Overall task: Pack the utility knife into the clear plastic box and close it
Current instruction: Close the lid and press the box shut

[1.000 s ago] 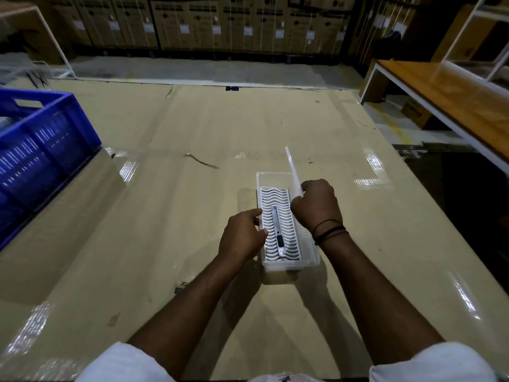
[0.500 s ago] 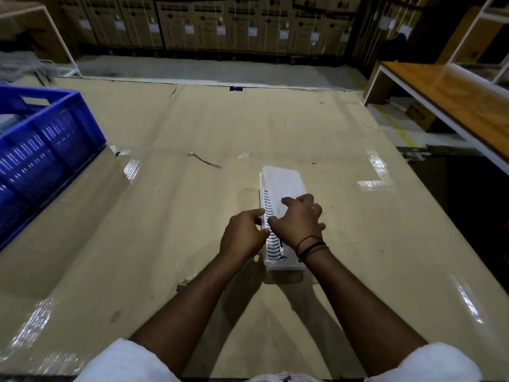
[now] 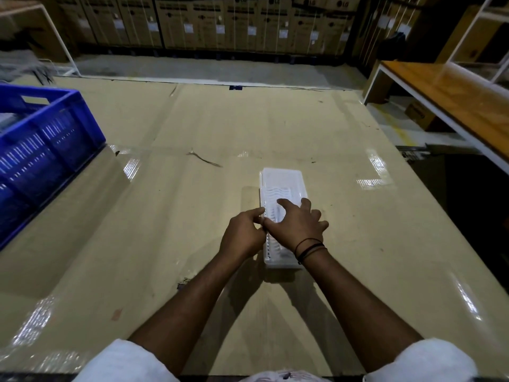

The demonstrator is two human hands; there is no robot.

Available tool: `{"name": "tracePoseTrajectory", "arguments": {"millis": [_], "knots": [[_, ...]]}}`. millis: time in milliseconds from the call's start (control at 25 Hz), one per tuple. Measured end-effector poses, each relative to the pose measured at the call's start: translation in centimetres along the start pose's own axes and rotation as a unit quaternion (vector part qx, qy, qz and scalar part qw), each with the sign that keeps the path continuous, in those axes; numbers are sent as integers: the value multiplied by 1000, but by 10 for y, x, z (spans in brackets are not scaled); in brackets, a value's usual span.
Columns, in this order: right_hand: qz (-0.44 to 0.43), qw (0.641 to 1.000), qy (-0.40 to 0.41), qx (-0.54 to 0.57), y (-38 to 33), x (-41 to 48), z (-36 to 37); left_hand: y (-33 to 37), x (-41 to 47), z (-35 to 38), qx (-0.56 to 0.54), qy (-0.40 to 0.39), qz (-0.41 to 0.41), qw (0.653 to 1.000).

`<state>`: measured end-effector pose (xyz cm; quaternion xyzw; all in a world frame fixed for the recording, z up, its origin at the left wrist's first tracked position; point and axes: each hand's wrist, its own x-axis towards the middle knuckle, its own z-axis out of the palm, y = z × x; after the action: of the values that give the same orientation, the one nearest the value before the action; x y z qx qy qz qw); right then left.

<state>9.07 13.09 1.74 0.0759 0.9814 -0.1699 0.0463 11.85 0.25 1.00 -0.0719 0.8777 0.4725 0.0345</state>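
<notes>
The clear plastic box (image 3: 282,183) lies lengthwise on the cardboard-covered table (image 3: 192,216), its lid folded down flat over the wavy white insert. My right hand (image 3: 296,226) lies spread on top of the lid, fingers apart, palm pressing near the box's middle. My left hand (image 3: 243,235) is curled against the box's left edge, fingertips pinching that rim. The utility knife is hidden under the lid and my right hand.
A blue plastic crate (image 3: 41,153) stands at the table's left edge. A wooden bench with a white frame (image 3: 451,97) is off to the right. Stacked cardboard cartons (image 3: 234,20) line the back wall. A thin dark scrap (image 3: 205,159) lies on the table beyond the box.
The lid stood upright over the open box with the knife visible; my right hand has swung it down over the box and now presses flat on it. My left hand stayed at the left edge.
</notes>
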Motion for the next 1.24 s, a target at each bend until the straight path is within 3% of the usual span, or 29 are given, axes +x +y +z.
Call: {"name": "tracePoseTrajectory", "arguments": {"millis": [600,880,1240], "knots": [[-63,996,60,-18,16,0,18,-4,1,3,-73,-18,-10,997],[-44,976,95,193,53,-3,18,-11,-7,13,-71,1,-53,996],[-20,980,98,171,60,-9,32,-13,-23,41,-11,64,-16,998]]}}
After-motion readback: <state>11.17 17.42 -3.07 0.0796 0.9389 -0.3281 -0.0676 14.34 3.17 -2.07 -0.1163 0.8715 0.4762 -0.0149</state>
